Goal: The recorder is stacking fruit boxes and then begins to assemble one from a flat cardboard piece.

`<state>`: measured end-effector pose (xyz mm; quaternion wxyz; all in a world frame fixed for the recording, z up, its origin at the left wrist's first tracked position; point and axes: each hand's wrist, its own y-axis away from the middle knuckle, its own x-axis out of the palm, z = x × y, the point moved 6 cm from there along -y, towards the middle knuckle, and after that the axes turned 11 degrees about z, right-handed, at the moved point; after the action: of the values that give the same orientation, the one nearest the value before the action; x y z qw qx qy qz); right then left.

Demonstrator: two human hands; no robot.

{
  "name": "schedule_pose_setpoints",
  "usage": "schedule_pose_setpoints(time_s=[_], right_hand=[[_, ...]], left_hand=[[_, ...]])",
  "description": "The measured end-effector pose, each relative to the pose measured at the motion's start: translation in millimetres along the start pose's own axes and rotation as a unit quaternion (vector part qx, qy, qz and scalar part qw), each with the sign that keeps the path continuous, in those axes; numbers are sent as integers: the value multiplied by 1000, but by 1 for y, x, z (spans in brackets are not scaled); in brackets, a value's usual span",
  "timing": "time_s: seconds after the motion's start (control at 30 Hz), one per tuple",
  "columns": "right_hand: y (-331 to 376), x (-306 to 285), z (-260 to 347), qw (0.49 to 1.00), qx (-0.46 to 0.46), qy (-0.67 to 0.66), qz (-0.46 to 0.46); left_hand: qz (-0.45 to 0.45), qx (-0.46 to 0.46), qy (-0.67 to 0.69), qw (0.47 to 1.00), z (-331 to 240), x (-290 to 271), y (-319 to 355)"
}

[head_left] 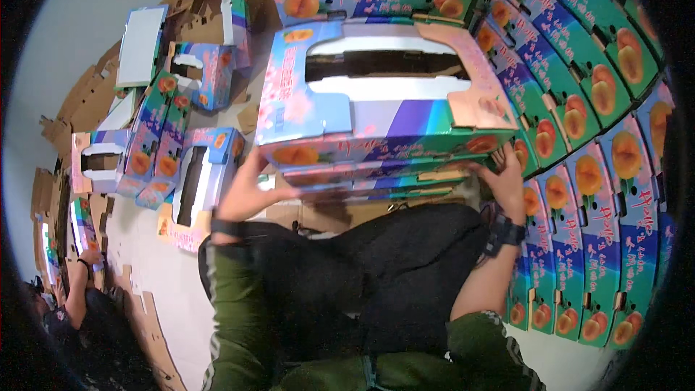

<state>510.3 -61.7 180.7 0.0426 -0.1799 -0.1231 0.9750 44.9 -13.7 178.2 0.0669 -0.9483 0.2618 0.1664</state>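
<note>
A colourful fruit carton with peach pictures and a large cut-out window lies in front of me, on top of similar cartons. My left hand grips the lower left corner of the top carton, its thumb stretched along the front and its fingers partly hidden by the side. At the lower right corner my right hand holds the same carton, thumb pointing inward and fingers up along the side. Through the window the carton's dark inside shows between white flaps.
Several cartons lie loosely on the floor to the left, among brown cardboard sheets. Tall rows of stacked cartons stand close on the right and at the back. Another person's hand touches a carton at far left.
</note>
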Motion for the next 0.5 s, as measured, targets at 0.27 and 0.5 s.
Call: schedule_pose_setpoints(time_s=[0.27,0.5], right_hand=[[-98,-100,78,996,-90,-26,0],[-240,-66,-54,932,34,-337,132]], left_hand=[[66,53,147,985,-23,-138,-63],[38,41,414,909,22,-125,-182]])
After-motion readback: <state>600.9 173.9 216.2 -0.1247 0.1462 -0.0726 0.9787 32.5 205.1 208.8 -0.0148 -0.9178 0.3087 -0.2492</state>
